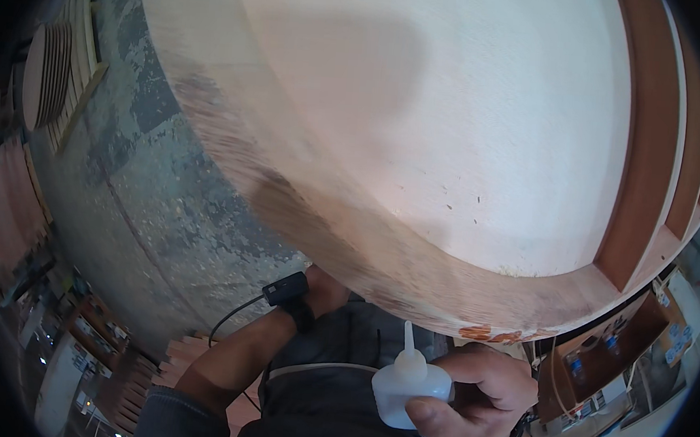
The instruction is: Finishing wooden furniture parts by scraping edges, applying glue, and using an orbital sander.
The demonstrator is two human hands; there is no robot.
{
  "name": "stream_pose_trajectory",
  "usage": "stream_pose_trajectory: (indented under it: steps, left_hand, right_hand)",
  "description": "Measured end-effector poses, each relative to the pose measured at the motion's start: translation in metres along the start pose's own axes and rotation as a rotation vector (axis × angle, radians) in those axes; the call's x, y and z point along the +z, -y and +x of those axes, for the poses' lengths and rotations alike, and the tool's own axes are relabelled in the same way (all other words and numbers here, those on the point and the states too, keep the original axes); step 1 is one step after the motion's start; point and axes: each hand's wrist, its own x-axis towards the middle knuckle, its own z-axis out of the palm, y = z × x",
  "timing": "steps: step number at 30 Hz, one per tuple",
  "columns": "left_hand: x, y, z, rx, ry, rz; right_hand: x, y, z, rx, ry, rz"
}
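My right hand (479,402) grips a small translucent white squeeze bottle (409,397) between thumb and fingers. Its thin pointed nozzle stands upward, just short of the rim of a large round-edged wooden piece (305,167). That piece has a wide pale recessed panel (486,131) inside a thick curved border. My left hand (327,290) reaches to the underside of the curved edge, where its fingers are hidden. On my left wrist is a black band with a small black device (286,289) and a cable.
Reddish-brown upright dividers (651,142) form compartments at the right of the wooden piece. A worn grey floor (164,205) spreads at left, with a stack of round boards (47,75) beyond. At lower right stands an open wooden box (600,362) holding small items.
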Motion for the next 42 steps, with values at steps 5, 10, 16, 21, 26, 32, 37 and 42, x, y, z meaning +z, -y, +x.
stream_pose_trajectory:
  steps: [5, 10, 16, 21, 26, 32, 37, 42]
  left_hand:
    - [-0.003, -0.005, 0.002, 0.040, -0.024, 0.043]
    - [-0.007, -0.008, 0.000, 0.107, -0.022, 0.074]
    - [-0.005, -0.012, 0.002, -0.048, 0.056, 0.028]
    - [-0.006, -0.009, 0.000, 0.042, -0.050, -0.009]
    - [-0.019, -0.020, 0.003, -0.037, 0.027, -0.154]
    - [-0.016, -0.022, 0.000, -0.119, 0.020, -0.188]
    - [-0.013, -0.017, 0.001, -0.080, 0.054, -0.142]
    - [-0.002, -0.011, -0.001, -0.067, -0.035, -0.090]
  right_hand:
    - [0.005, 0.000, -0.006, 0.025, -0.050, 0.064]
    - [0.001, 0.001, -0.009, 0.028, -0.012, 0.056]
    - [0.001, 0.006, -0.010, 0.143, -0.004, 0.089]
    - [0.002, 0.009, -0.011, 0.148, -0.004, 0.119]
    - [0.000, 0.009, -0.009, 0.121, 0.017, 0.130]
    - [-0.001, 0.007, -0.007, 0.096, 0.016, 0.140]
    - [-0.001, 0.009, -0.009, 0.143, -0.009, 0.194]
    - [-0.001, 0.014, -0.008, 0.192, -0.011, 0.172]
